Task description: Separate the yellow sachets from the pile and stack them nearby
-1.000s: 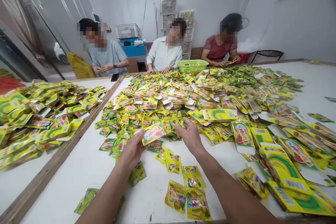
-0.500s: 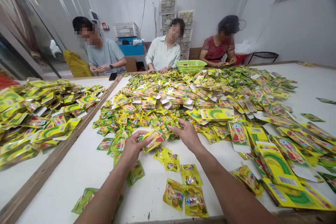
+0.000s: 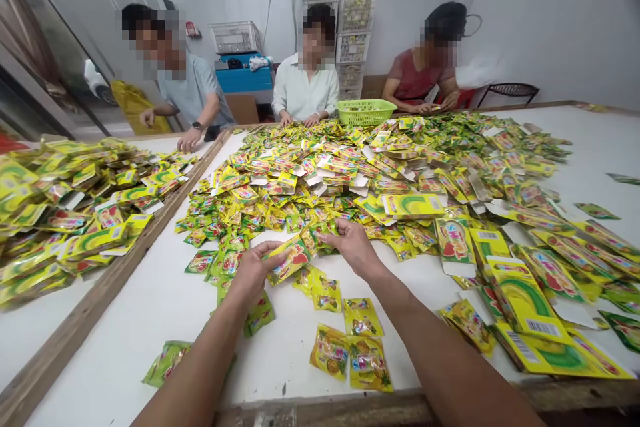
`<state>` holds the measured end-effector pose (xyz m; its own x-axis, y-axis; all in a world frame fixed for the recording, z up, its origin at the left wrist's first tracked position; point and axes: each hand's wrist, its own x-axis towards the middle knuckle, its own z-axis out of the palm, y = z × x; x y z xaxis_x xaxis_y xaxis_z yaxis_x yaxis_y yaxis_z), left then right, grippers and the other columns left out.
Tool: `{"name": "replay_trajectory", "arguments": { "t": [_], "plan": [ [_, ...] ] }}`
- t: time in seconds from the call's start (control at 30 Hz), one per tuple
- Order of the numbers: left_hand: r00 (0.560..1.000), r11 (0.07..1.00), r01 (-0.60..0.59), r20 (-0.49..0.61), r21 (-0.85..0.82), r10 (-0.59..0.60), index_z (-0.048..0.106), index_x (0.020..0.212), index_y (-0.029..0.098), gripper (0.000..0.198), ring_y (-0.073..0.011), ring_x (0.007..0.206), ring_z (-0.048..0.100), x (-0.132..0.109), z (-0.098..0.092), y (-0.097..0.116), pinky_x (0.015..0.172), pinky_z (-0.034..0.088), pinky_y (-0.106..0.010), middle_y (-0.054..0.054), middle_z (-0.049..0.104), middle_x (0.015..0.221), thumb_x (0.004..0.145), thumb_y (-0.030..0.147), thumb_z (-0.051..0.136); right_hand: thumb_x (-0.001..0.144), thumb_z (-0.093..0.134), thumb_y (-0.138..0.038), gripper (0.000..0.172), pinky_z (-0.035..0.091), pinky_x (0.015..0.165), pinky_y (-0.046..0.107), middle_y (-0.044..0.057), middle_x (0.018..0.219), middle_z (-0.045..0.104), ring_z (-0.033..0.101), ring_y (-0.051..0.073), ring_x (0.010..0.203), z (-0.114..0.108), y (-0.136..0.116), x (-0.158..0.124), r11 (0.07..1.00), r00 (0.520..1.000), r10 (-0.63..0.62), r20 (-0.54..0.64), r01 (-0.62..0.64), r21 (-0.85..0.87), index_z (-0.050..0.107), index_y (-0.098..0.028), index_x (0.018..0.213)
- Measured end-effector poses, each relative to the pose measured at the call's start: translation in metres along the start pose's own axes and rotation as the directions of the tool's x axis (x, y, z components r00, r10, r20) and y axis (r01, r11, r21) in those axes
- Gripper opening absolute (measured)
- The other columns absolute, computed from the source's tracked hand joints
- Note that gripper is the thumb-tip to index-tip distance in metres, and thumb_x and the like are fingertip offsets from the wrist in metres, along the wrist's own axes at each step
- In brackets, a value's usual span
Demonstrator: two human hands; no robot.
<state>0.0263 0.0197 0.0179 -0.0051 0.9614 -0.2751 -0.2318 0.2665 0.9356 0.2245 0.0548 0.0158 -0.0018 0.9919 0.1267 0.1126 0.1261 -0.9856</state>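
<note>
My left hand (image 3: pixel 253 270) is closed on a flat yellow carton (image 3: pixel 287 259) printed with red fruit, held just above the white table (image 3: pixel 165 307). My right hand (image 3: pixel 353 245) reaches into the near edge of the big heap of small yellow-green sachets (image 3: pixel 320 173), its fingers pinching a sachet (image 3: pixel 327 228) beside the carton. Several loose sachets (image 3: pixel 350 353) lie on the table under my forearms.
Flat yellow cartons (image 3: pixel 530 307) lie spread at the right. A second heap of packs (image 3: pixel 70 207) sits on the left table past a wooden rail (image 3: pixel 125 260). Three people sit at the far side, a green basket (image 3: pixel 365 111) before them. Stacked crates stand by the wall.
My left hand has curled tighter around the carton and drawn it slightly nearer. My right hand has shifted left toward it. The far-left person has stretched an arm out to the table.
</note>
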Motion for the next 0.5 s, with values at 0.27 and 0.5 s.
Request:
{"name": "replay_trajectory", "arguments": {
  "t": [0.27, 0.5],
  "plan": [
    [1.000, 0.998, -0.004, -0.006, -0.065, 0.004, 0.066, 0.084, 0.014, 0.042, -0.0137, 0.060, 0.064, 0.0023, 0.0007, -0.0025, 0.060, 0.049, -0.023, -0.004, 0.072, 0.072, 0.049, 0.029, 0.084, 0.059, 0.073, -0.041, 0.030, 0.043, 0.061, 0.027, -0.002, 0.064, 0.058, 0.052, 0.013, 0.062, 0.0033, -0.0039, 0.0000, 0.990, 0.988, -0.005, -0.157, 0.027, 0.138, 0.056, -0.018, 0.066],
    [1.000, 0.998, -0.010, 0.001, -0.054, 0.011, 0.066, 0.087, 0.014, 0.043, -0.0150, 0.063, 0.065, 0.0009, 0.0008, -0.0016, 0.063, 0.049, -0.024, -0.005, 0.073, 0.074, 0.051, 0.031, 0.083, 0.057, 0.072, -0.046, 0.034, 0.036, 0.051, 0.024, -0.005, 0.053, 0.047, 0.043, 0.011, 0.053, -0.0017, -0.0008, -0.0012, 0.998, 0.999, 0.032, 0.035, -0.031, -0.049, 0.055, -0.018, 0.061]
  ]
}}
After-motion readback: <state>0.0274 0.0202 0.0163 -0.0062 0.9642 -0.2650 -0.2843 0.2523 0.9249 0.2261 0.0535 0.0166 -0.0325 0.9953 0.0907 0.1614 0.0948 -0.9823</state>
